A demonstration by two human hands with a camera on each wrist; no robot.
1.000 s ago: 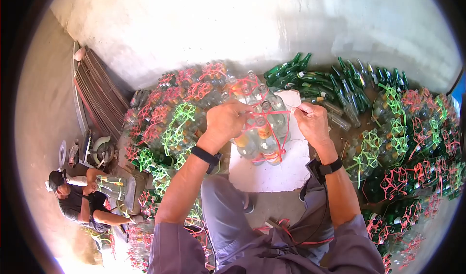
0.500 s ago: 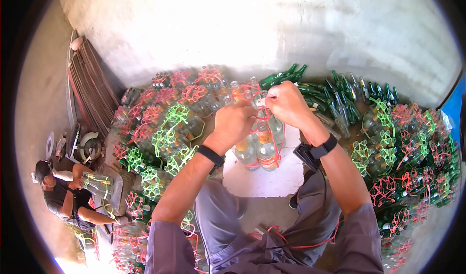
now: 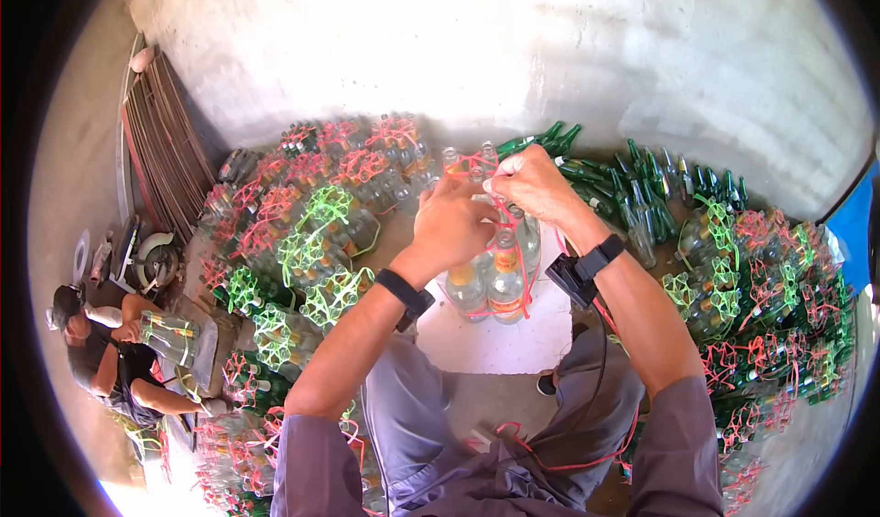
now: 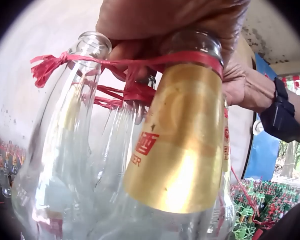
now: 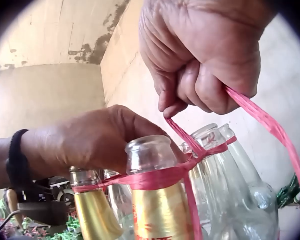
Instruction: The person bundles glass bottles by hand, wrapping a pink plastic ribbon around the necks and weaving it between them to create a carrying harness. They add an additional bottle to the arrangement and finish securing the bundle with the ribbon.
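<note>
A cluster of clear glass bottles, some with gold neck labels, stands bound with red plastic twine around the necks. My right hand, fingers curled, grips a length of this twine above the necks; one part runs taut down to the binding, and the loose tail hangs to the right. Lower down, my left hand lies over the bottle tops. Its curled fingers reach behind a gold-labelled neck to the twine, their tips mostly hidden. Under the bottles is a white board.
Twine-bound bottles crowd the left side, and more bundles fill the right. Loose green bottles lie along the pale wall. At far left another person sits holding bottles. Red twine trails over my lap.
My right hand has come in from the right and up, over the bottle necks, drawing the twine with it. My left hand stays by the necks. The head view has shifted slightly.
</note>
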